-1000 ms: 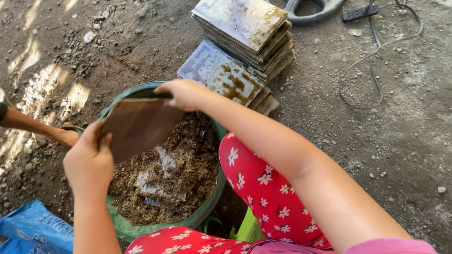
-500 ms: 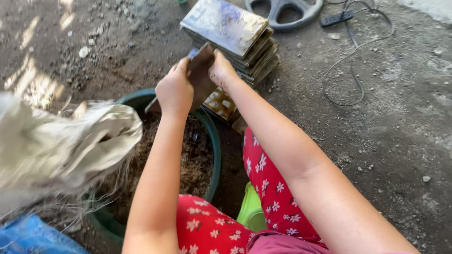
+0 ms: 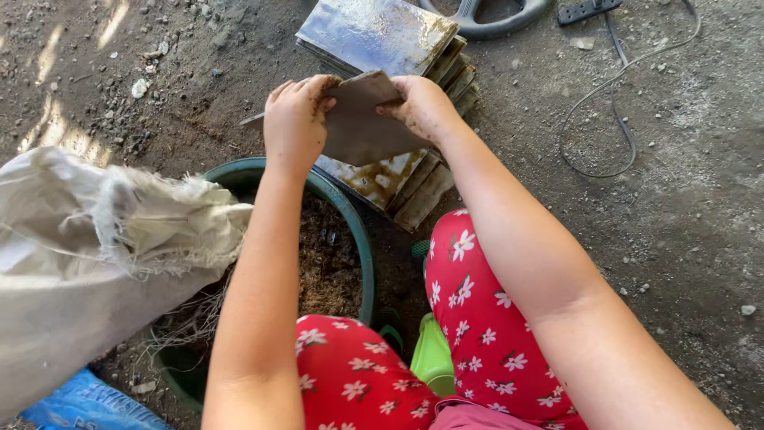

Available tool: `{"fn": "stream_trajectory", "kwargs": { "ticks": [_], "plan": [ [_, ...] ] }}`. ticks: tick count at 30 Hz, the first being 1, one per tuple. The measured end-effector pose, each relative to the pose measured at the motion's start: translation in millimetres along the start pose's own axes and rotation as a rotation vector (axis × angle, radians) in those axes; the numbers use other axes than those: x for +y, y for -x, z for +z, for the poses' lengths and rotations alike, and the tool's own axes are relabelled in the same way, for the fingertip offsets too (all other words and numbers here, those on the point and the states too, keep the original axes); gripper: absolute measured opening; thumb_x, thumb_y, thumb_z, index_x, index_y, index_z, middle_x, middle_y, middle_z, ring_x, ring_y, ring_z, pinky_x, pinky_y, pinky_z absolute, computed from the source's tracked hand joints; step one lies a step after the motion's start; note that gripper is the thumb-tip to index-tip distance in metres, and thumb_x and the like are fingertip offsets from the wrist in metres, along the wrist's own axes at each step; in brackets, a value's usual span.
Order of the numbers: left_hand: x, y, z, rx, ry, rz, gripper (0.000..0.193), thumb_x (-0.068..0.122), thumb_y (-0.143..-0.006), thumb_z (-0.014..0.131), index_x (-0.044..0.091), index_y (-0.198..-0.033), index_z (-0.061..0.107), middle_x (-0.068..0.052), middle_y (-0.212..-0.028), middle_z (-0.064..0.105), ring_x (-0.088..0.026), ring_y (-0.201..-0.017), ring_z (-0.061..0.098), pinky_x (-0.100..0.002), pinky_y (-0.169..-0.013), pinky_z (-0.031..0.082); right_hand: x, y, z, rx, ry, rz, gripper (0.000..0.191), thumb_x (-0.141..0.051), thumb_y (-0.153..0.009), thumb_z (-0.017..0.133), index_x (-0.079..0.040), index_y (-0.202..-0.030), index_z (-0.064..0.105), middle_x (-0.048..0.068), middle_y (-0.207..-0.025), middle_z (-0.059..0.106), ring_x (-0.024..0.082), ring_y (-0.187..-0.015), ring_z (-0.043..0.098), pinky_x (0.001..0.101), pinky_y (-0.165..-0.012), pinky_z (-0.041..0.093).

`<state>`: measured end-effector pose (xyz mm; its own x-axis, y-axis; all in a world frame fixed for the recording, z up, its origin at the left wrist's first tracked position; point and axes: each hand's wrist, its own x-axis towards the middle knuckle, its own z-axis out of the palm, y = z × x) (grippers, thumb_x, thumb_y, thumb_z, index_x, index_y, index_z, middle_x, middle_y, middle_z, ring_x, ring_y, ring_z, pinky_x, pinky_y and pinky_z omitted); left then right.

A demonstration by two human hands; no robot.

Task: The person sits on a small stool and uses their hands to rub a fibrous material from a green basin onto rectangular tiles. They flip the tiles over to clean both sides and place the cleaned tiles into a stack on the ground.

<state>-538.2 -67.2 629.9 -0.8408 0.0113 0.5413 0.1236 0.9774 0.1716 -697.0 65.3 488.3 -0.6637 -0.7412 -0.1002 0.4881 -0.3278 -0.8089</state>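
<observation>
A big pale woven sack [image 3: 87, 263] fills the 9 o'clock side, and its frayed edge hangs over the rim of a round green tub [image 3: 362, 247]. The tub sits in the middle, with dark crumbly soil [image 3: 326, 267] inside. The person's knees, in red trousers with white flowers [image 3: 477, 310], show at 6 o'clock. Up at 12 o'clock lies a stack of flat square tiles [image 3: 374, 32], and a lower, muddy stack [image 3: 398, 187] lies just below it. A thin grey cable [image 3: 613, 119] curls on the dirt floor at 2 o'clock.

Both hands are muddy and together grip one flat brown tile [image 3: 362, 123] above the far rim of the tub. The left hand [image 3: 296, 119] wraps its left edge. The right hand [image 3: 422, 107] pinches its top right edge.
</observation>
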Motion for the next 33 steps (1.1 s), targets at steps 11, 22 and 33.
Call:
{"fn": "stream_trajectory", "kwargs": {
  "ticks": [11, 22, 33],
  "plan": [
    [47.2, -7.9, 50.1, 0.074, -0.070, -0.226, 0.040, 0.015, -0.096, 0.069, 0.026, -0.134, 0.064, -0.003, -0.142, 0.056, -0.027, -0.142, 0.041, -0.061, -0.121, 0.017, 6.5, 60.3, -51.9, 0.236, 0.651, -0.389, 0.030, -0.004, -0.094, 0.073, -0.004, -0.123, 0.071, 0.000, -0.110, 0.077, 0.007, -0.096, 0.068, 0.0263, -0.089, 0.055],
    [0.2, 53.1, 61.0, -0.772, -0.189, -0.879, 0.065, 0.036, -0.090, 0.075, 0.027, -0.149, 0.048, -0.017, -0.169, 0.010, -0.043, -0.155, 0.004, -0.074, -0.115, 0.016, 30.6, 61.5, -77.9, 0.288, 0.584, -0.484, 0.023, -0.003, -0.095, 0.074, -0.004, -0.119, 0.070, 0.000, -0.112, 0.076, 0.007, -0.101, 0.069, 0.0256, -0.092, 0.055],
    [-42.2, 103.3, 87.1, -1.063, -0.013, -0.757, 0.073, 0.041, -0.091, 0.076, 0.021, -0.155, 0.047, -0.017, -0.151, 0.058, -0.036, -0.139, 0.056, -0.047, -0.113, 0.047, 35.0, 65.3, -56.5, 0.289, 0.688, -0.476, 0.029, -0.004, -0.097, 0.073, -0.007, -0.126, 0.070, -0.003, -0.112, 0.076, 0.005, -0.101, 0.065, 0.0247, -0.093, 0.052]
  ]
}}
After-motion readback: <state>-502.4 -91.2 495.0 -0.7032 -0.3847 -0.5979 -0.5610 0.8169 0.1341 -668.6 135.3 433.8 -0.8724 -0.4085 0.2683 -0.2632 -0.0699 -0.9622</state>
